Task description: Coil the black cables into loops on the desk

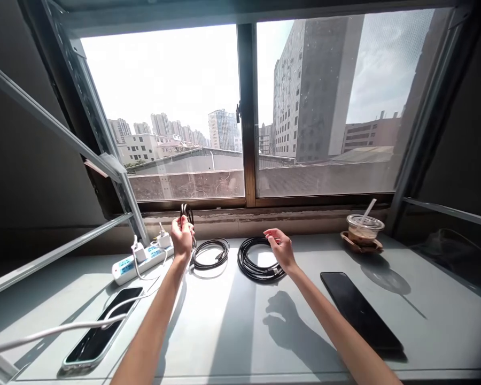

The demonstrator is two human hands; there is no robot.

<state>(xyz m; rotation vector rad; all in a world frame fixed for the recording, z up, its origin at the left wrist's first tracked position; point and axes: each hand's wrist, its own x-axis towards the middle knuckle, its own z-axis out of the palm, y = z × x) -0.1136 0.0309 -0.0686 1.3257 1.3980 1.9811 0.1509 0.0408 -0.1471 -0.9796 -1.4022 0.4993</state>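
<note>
Left grip: the person's left grip (181,239) is pinched firmly around a small cable coil (190,212).
Small cable coil: black, inside the left grip, its loops standing up above the thumb.
Right grip: the right grip (281,250) is half curled, with a modest gap between thumb and fingers and nothing seen in it; its shadow falls on the table (194,337), nearer the person.
Medium cable coil (225,246): black, lying flat just right of the left grip, between both grips.
Large cable coil (242,263): black, flat, mostly left of the right grip and partly hidden by it; whether they touch cannot be told.
Power strip (124,271): near the left grip, on its left, with white plugs (139,252) in it.
Phone (92,342): left of the left grip and nearer the person, a white cord (56,331) crossing it.
Black device (358,310): flat, right of the right grip and nearer the person.
Cup (364,231): well right of the right grip, with a straw (370,207), in a brown holder (348,243).
Window (176,91): beyond both grips.
</note>
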